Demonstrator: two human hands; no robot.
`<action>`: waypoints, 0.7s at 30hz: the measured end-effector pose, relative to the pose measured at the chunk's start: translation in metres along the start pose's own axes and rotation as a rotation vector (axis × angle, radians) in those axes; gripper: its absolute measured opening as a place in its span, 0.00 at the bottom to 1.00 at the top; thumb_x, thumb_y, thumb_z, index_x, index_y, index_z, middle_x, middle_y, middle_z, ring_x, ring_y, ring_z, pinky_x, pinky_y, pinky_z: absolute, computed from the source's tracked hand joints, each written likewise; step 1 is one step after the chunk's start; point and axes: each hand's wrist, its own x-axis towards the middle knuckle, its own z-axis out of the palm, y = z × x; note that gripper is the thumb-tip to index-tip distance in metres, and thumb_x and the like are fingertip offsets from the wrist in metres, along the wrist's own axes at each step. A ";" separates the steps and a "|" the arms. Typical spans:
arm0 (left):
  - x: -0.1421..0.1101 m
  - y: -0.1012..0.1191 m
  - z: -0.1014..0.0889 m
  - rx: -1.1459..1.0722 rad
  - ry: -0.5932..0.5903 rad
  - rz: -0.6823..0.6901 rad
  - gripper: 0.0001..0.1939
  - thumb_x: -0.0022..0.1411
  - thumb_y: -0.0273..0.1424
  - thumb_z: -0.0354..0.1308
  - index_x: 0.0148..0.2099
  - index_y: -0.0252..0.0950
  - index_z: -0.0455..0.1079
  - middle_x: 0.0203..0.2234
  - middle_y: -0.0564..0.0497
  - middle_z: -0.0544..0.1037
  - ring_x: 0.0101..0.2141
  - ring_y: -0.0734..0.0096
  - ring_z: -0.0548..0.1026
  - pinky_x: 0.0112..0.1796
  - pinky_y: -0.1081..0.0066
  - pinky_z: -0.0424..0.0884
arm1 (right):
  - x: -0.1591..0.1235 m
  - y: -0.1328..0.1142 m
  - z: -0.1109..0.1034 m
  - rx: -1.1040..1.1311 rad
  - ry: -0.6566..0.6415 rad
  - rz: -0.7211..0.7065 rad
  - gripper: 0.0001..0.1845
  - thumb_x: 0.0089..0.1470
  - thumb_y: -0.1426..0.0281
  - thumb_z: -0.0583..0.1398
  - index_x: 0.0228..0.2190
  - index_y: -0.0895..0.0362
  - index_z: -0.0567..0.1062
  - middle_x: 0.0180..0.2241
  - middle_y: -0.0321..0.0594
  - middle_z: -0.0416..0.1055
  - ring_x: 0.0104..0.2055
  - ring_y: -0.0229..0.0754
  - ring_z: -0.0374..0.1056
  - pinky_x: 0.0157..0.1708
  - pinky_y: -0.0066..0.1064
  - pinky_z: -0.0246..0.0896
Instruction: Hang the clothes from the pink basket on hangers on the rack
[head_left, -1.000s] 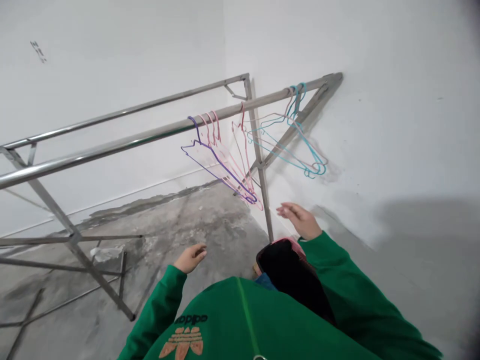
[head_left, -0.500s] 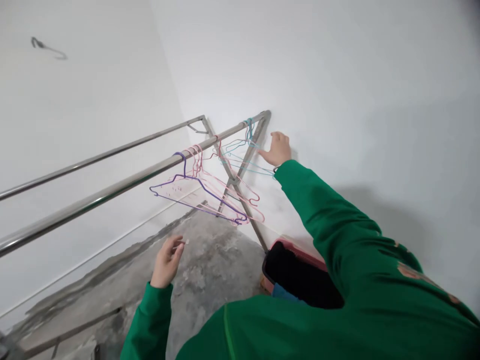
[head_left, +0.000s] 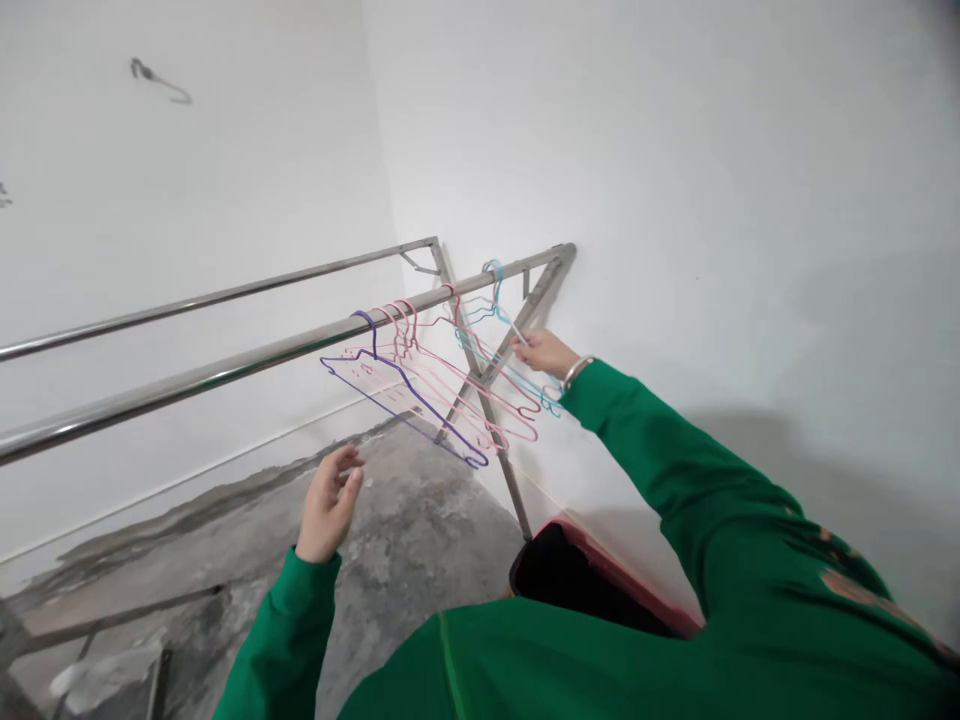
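Observation:
My right hand [head_left: 545, 353] is closed on the shoulder of a light blue clothes hanger [head_left: 496, 290], whose hook still sits over the metal rail [head_left: 292, 345]. Beside it along the same rail hang a dark pink hanger [head_left: 454, 305], several pale pink hangers [head_left: 409, 325] and a purple hanger [head_left: 373, 335] at the near end. My left hand [head_left: 330, 505] hovers below and left of the purple hanger, fingers loosely bent and apart from the thumb, holding nothing. It touches none of the hangers.
A second rail [head_left: 225, 300] runs behind, along the wall. The rack's crossed legs [head_left: 499, 450] stand in the corner. A pinkish-red tub [head_left: 600, 560] with something black inside is on the floor at the legs' foot. A wire hook [head_left: 160, 80] is on the left wall.
My right hand has moved down and in toward the rack and closed on the light blue hanger, which has swung. My left hand stays nearly in place. The view has shifted slightly.

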 end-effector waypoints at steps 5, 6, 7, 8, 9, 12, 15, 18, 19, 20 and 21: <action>0.040 0.013 0.058 -0.063 0.023 0.071 0.37 0.59 0.48 0.55 0.64 0.36 0.51 0.58 0.36 0.61 0.58 0.58 0.65 0.55 0.56 0.65 | -0.038 -0.028 0.048 0.158 -0.184 -0.149 0.10 0.53 0.66 0.54 0.36 0.58 0.68 0.19 0.31 0.63 0.18 0.32 0.55 0.20 0.24 0.53; 0.047 0.016 0.070 -0.063 0.024 0.061 0.41 0.58 0.49 0.56 0.66 0.36 0.48 0.60 0.34 0.58 0.60 0.56 0.62 0.57 0.54 0.62 | -0.042 -0.033 0.057 0.155 -0.200 -0.179 0.11 0.54 0.64 0.53 0.36 0.57 0.68 0.20 0.31 0.64 0.19 0.33 0.57 0.22 0.25 0.55; 0.053 0.018 0.081 -0.061 0.019 0.048 0.44 0.57 0.49 0.57 0.67 0.35 0.44 0.62 0.33 0.55 0.61 0.54 0.59 0.58 0.52 0.60 | -0.045 -0.037 0.066 0.140 -0.203 -0.233 0.12 0.55 0.63 0.52 0.35 0.57 0.69 0.21 0.33 0.65 0.22 0.35 0.60 0.25 0.27 0.58; 0.057 0.021 0.090 -0.068 0.008 0.035 0.46 0.57 0.49 0.58 0.68 0.35 0.42 0.63 0.32 0.53 0.62 0.52 0.57 0.59 0.51 0.58 | -0.047 -0.041 0.074 0.124 -0.196 -0.305 0.13 0.55 0.61 0.52 0.35 0.57 0.69 0.24 0.36 0.68 0.26 0.37 0.64 0.30 0.30 0.62; 0.059 0.024 0.098 -0.085 -0.005 0.024 0.48 0.56 0.48 0.59 0.68 0.35 0.39 0.63 0.32 0.52 0.63 0.51 0.55 0.59 0.50 0.57 | -0.049 -0.045 0.081 0.118 -0.191 -0.380 0.14 0.55 0.60 0.52 0.35 0.56 0.70 0.29 0.40 0.71 0.32 0.40 0.67 0.36 0.33 0.64; 0.055 0.033 0.114 -0.189 -0.022 -0.006 0.50 0.58 0.46 0.58 0.69 0.37 0.32 0.63 0.32 0.52 0.62 0.51 0.56 0.57 0.50 0.60 | -0.053 -0.056 0.100 0.183 -0.241 -0.502 0.17 0.56 0.58 0.50 0.38 0.55 0.70 0.39 0.45 0.73 0.44 0.47 0.69 0.47 0.39 0.63; 0.041 0.038 0.117 -0.285 -0.004 -0.040 0.47 0.61 0.44 0.55 0.69 0.39 0.27 0.61 0.32 0.56 0.58 0.54 0.63 0.53 0.52 0.65 | -0.061 -0.064 0.117 0.274 -0.340 -0.494 0.19 0.58 0.56 0.48 0.40 0.54 0.70 0.37 0.44 0.74 0.43 0.48 0.70 0.45 0.39 0.65; 0.027 0.036 0.107 -0.292 0.005 -0.059 0.41 0.63 0.39 0.52 0.70 0.40 0.32 0.59 0.35 0.59 0.55 0.58 0.67 0.50 0.56 0.69 | -0.067 -0.069 0.136 0.355 -0.362 -0.469 0.20 0.59 0.53 0.48 0.41 0.53 0.70 0.39 0.45 0.74 0.43 0.47 0.70 0.46 0.39 0.65; 0.023 0.034 0.101 -0.277 0.005 -0.062 0.40 0.64 0.38 0.52 0.70 0.41 0.33 0.58 0.36 0.60 0.54 0.59 0.67 0.50 0.56 0.69 | -0.069 -0.071 0.141 0.374 -0.347 -0.460 0.21 0.59 0.52 0.48 0.41 0.54 0.70 0.41 0.46 0.73 0.44 0.47 0.69 0.48 0.40 0.64; 0.019 0.032 0.096 -0.256 0.002 -0.060 0.38 0.64 0.37 0.51 0.70 0.41 0.35 0.58 0.36 0.60 0.54 0.59 0.67 0.50 0.56 0.70 | -0.070 -0.072 0.146 0.388 -0.316 -0.447 0.22 0.58 0.51 0.49 0.41 0.54 0.70 0.43 0.46 0.72 0.46 0.48 0.68 0.51 0.42 0.63; 0.015 0.030 0.092 -0.227 -0.004 -0.051 0.38 0.64 0.36 0.51 0.70 0.41 0.36 0.59 0.36 0.59 0.55 0.58 0.66 0.50 0.55 0.70 | -0.072 -0.074 0.150 0.404 -0.275 -0.428 0.23 0.57 0.50 0.50 0.41 0.54 0.71 0.44 0.47 0.72 0.48 0.49 0.67 0.53 0.43 0.61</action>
